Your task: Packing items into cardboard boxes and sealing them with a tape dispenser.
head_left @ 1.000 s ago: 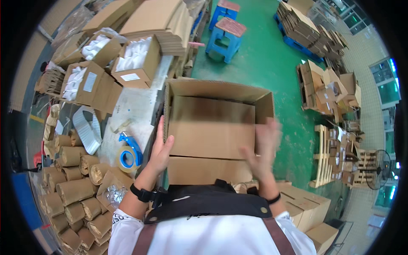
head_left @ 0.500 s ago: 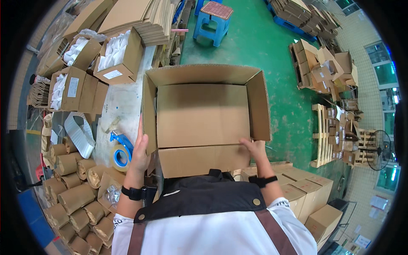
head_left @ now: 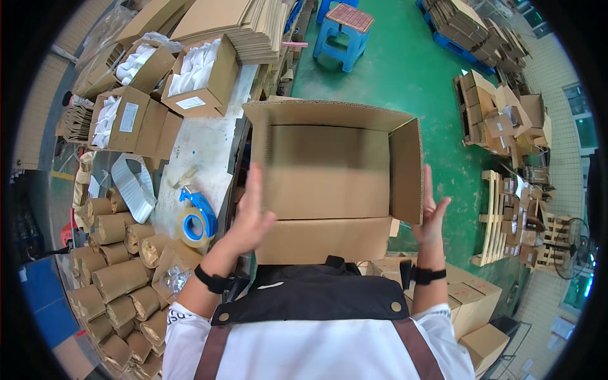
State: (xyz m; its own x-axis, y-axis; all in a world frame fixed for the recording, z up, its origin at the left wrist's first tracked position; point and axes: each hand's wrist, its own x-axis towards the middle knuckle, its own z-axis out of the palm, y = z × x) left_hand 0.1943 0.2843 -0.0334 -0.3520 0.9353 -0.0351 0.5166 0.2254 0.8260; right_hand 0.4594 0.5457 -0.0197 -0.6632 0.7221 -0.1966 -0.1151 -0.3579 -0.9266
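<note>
An open-topped brown cardboard box (head_left: 329, 171) sits in front of my body, its flaps standing at the far and right sides. The front flap (head_left: 323, 240) lies toward my apron. My left hand (head_left: 248, 218) is open at the box's left side, fingers stretched forward and thumb pointing over the front left corner. Beside the right flap, my right hand (head_left: 432, 212) is open too, fingers upright and thumb spread away from the cardboard. Whether its fingers touch the flap I cannot tell. Part of the left flap is blurred.
On the worktable (head_left: 202, 145) to my left lies a blue tape dispenser (head_left: 198, 218). Boxes of white wrapped pieces (head_left: 196, 73) and flat cardboard sheets (head_left: 231, 28) are farther back. Paper-wrapped rolls (head_left: 117, 282) are piled near left. A blue stool (head_left: 344, 38) stands ahead; closed cartons (head_left: 472, 291) sit near right.
My right hand has let go of the front flap's right corner and moved outside the right flap. My left hand has shifted over the box's left edge. The whole view has swung slightly left.
</note>
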